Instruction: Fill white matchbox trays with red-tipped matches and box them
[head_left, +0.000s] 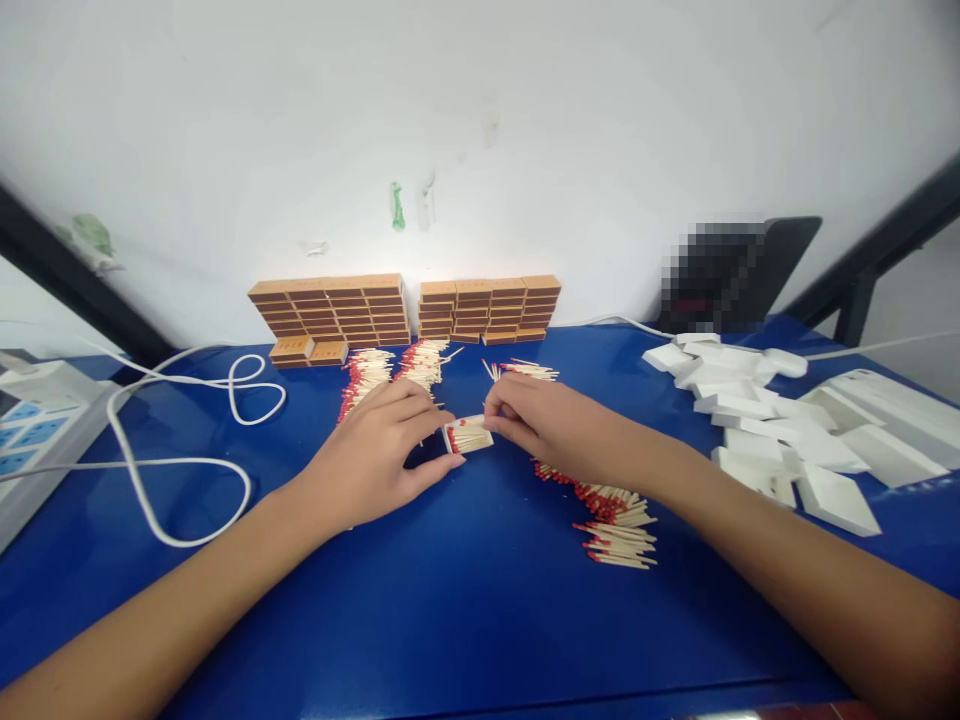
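Note:
A small white matchbox tray (469,436) filled with red-tipped matches lies on the blue table (465,600), held between both hands. My left hand (379,450) curls around its left end, thumb under and fingers over it. My right hand (536,422) pinches the tray's right end with closed fingers. Loose matches lie in piles behind the hands (371,372) and under my right wrist (615,525).
Stacked orange matchboxes (334,310) and a second stack (491,308) line the wall. Several empty white trays (757,420) are heaped at the right. A white cable (187,400) loops at the left beside a grey device (37,425). A dark chair stands back right.

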